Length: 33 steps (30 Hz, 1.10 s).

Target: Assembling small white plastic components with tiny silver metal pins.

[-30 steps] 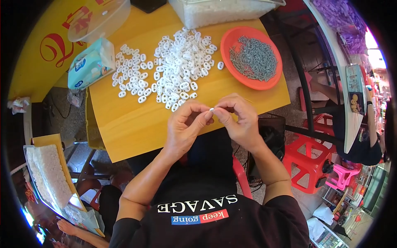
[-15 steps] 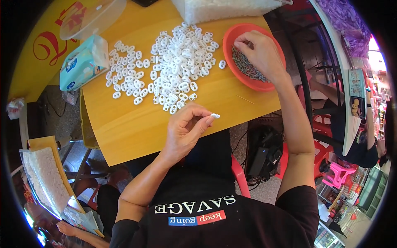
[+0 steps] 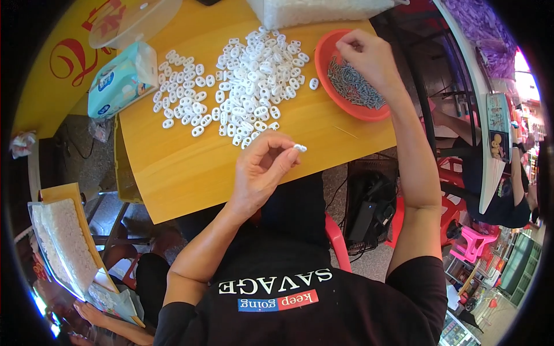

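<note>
Between the thumb and forefinger of my left hand [image 3: 257, 173] is a small white plastic piece [image 3: 299, 148], held just above the table's near edge. My right hand [image 3: 372, 64] hovers over the red bowl [image 3: 321, 64] with its fingertips pinched together; whatever they hold is too small to make out. Inside the bowl lie many small dark metal screws [image 3: 353, 85]. A large heap of white oval two-hole plastic pieces [image 3: 257, 78] covers the middle of the table, beyond my left hand. Left of it spreads a smaller group of the same pieces [image 3: 183, 86].
A blue tissue pack [image 3: 122, 79] stands at the table's left edge, near a clear plastic container [image 3: 135, 23]. A translucent bin [image 3: 323, 11] sits at the far edge. One thin stick [image 3: 345, 132] lies on the yellow table [image 3: 190, 179]. Other people sit on both sides.
My right hand has risen slightly within the bowl area, its fingers still pinched. The left hand keeps its grip on the white piece. The whole view has shifted a little.
</note>
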### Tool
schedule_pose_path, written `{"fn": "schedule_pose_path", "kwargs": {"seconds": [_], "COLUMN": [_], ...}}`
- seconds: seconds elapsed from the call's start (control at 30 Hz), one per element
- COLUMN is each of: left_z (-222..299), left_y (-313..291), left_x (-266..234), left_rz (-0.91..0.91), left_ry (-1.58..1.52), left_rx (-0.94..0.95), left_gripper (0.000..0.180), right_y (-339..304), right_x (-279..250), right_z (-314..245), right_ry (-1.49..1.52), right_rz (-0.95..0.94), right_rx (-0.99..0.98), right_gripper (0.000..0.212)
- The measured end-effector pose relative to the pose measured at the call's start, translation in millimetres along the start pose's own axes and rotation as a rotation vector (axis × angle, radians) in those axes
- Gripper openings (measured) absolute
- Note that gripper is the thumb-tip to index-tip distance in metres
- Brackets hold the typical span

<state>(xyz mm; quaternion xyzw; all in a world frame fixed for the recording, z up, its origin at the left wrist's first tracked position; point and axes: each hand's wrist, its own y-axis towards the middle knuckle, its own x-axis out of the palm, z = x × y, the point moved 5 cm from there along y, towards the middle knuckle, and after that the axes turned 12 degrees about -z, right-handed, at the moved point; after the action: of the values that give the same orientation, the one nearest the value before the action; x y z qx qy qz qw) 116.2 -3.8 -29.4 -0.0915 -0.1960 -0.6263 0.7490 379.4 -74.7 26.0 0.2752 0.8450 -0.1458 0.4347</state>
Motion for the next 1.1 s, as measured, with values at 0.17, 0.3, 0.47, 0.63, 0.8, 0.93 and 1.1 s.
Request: {"fn": "schedule_pose_path", "kwargs": {"seconds": [0.17, 0.3, 0.47, 0.63, 0.8, 0.93, 1.1], "left_z": [2, 10, 30, 45, 52, 57, 60], "left_y": [-2, -2, -14, -30, -40, -44, -46], "left_x": [-5, -3, -5, -5, -5, -2, 0], "left_rz": [0.060, 0.087, 0.116, 0.117, 0.113, 0.098, 0.093], "left_ry": [-0.136, -0.133, -0.035, 0.025, 0.045, 0.048, 0.037], "left_rx": [-0.011, 0.015, 0.037, 0.018, 0.020, 0.026, 0.040], "left_gripper": [0.011, 0.012, 0.012, 0.013, 0.013, 0.013, 0.012], "right_y": [-27, -72, -111, -126, -132, -136, -141], "right_x": [4, 31, 69, 87, 94, 94, 93], "right_z": [0, -42, -97, -118, -127, -130, -133], "right_ry": [0.758, 1.082, 1.110, 1.139, 1.123, 1.116, 1.136], "right_rz": [0.074, 0.032, -0.068, -0.103, -0.168, -0.166, -0.177], "right_rx": [-0.034, -0.019, -0.147, -0.083, -0.075, -0.072, -0.091], "right_gripper": [0.019, 0.020, 0.020, 0.021, 0.022, 0.023, 0.022]}}
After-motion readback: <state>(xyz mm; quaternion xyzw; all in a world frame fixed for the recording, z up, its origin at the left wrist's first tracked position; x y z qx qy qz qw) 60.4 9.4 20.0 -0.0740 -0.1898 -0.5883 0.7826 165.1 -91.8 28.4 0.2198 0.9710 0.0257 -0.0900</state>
